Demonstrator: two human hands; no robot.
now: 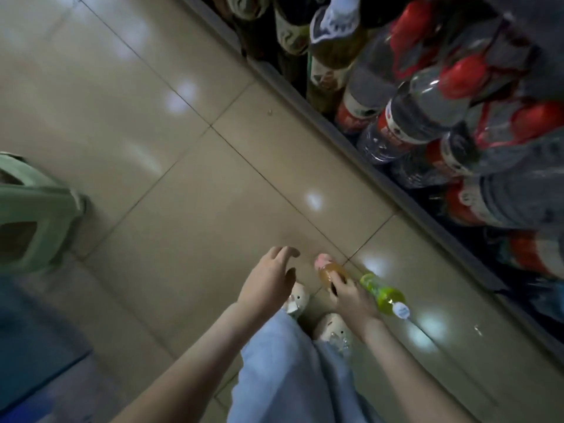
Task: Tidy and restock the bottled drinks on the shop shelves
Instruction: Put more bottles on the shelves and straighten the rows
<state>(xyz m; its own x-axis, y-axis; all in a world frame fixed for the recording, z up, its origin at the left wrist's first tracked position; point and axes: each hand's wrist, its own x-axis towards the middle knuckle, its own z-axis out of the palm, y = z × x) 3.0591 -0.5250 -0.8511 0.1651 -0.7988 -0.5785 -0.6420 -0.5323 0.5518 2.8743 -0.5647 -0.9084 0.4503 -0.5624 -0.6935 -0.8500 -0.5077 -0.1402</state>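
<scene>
The right hand (pixel 351 299) is seen low over the tiled floor (pixel 183 193), its fingers curled round the body of an orange bottle (pixel 331 271) with a pink cap. The bottle is held tilted, with the cap pointing away from the wrist.

Just to the outer side of the right hand a green bottle (pixel 386 296) is seen, touching or nearly touching the back of that hand. Whether it is gripped by the same hand or lies on the floor cannot be told.

The left hand (pixel 268 280) is held beside the right, a little apart from it, with the fingers loosely spread and nothing in them.

Beneath both hands pale slippers (pixel 299 297) and light blue trousers (pixel 283 377) are visible.

Beyond the right hand, on its outer side, a low shelf (pixel 335 129) runs slantwise across the view. It is packed with clear water bottles (pixel 421 111) with red labels and, further from the hands, dark bottles (pixel 332 56).

Well off to the outer side of the left hand a pale green plastic stool (pixel 36 209) stands on the floor. A blurred blue thing (pixel 30 346) is seen nearer the body.
</scene>
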